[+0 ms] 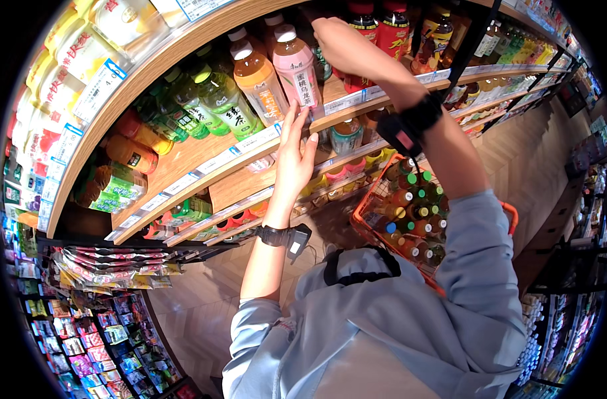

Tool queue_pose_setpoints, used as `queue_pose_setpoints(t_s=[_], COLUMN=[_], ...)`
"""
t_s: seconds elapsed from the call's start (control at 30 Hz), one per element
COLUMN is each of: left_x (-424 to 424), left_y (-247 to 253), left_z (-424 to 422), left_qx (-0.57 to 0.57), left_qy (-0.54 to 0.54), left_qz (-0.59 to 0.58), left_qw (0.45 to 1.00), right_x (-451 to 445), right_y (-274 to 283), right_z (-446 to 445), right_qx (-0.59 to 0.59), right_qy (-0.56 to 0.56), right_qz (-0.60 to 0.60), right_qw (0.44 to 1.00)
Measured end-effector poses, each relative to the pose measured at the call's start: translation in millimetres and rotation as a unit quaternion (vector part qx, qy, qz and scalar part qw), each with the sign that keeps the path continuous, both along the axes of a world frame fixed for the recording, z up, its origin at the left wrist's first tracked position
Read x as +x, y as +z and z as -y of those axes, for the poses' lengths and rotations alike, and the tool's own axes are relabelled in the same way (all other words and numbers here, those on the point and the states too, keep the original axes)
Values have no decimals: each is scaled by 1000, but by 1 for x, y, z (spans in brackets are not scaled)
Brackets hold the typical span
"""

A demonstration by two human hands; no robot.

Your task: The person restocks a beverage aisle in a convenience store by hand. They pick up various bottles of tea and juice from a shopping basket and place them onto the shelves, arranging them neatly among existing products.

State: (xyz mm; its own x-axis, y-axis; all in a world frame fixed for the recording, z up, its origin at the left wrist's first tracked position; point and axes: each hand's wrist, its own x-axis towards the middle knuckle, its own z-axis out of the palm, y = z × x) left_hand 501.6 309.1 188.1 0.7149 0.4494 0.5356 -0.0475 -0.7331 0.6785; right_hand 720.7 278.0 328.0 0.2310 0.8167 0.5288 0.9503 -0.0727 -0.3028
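Note:
My right hand (328, 35) reaches deep between the bottles on the upper drink shelf; its fingers are largely hidden. Beside it stand a pink-labelled peach oolong tea bottle (294, 67) and red-labelled bottles (365, 30). My left hand (294, 154) is raised at the shelf edge (328, 119), fingers extended, fingertips just below the pink bottle; whether they touch it is unclear. An orange-labelled bottle (257, 82) and green tea bottles (231, 107) stand to the left of the pink one. Both wrists wear black bands with small devices.
An orange shopping basket (363, 202) full of capped bottles (408, 199) stands on the wood-patterned floor at my right. Lower shelves hold more drinks. Packaged drinks (66, 60) line the top shelf at the left, and snack packets (113, 264) hang below. A black upright (473, 55) divides the shelving.

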Motion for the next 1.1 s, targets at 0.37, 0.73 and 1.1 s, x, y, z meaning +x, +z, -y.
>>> queue_pose_setpoints(t_s=[0.37, 0.73, 1.1], left_x=[18, 21, 4], left_y=[-10, -8, -14], left_z=[4, 12, 29], left_qx=[-95, -94, -217], left_qy=[4, -2, -36], left_qz=[64, 50, 114], left_qw=[993, 994, 969], right_x=[-42, -35, -8], right_y=[-100, -121, -130], right_z=[42, 28, 79], right_qx=[16, 43, 97], right_qy=[40, 46, 152], right_qz=[-163, -239, -343], right_qw=[986, 969, 922])
